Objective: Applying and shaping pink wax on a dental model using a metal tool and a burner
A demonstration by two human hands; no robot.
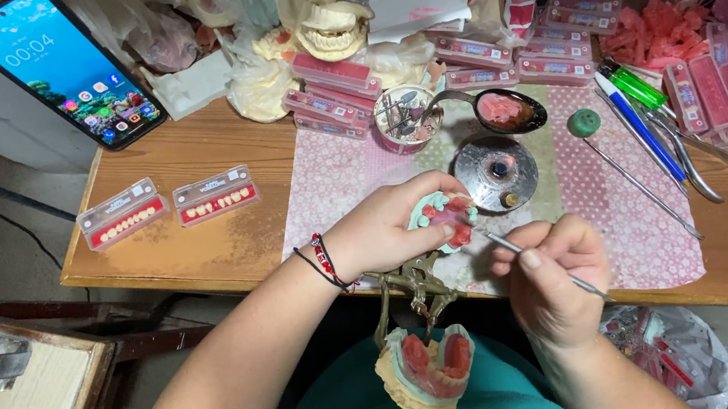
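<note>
Over the table edge, the pale green dental cast (445, 218) with pink wax sits in the left hand (385, 228), fingers clamped around it. Right hand (551, 281) pinches a thin metal tool (538, 263), tip touching the cast's wax. Brass articulator (416, 289) with a second cast (429, 374) hangs below, over the lap. Burner (496, 172) just behind. Tooth trays (166, 205) lie left, phone (58, 68) far left.

1. A brown wooden surface (192, 161) carries a pink patterned mat (329, 186) across its middle.
2. Two clear tooth-card boxes (165, 207) lie side by side on the bare wood at left.
3. A phone (56, 67) leans at the back left corner.
4. Pens and metal tools (651, 128) lie at right.
5. Pink boxes (512, 52) are stacked along the back.
</note>
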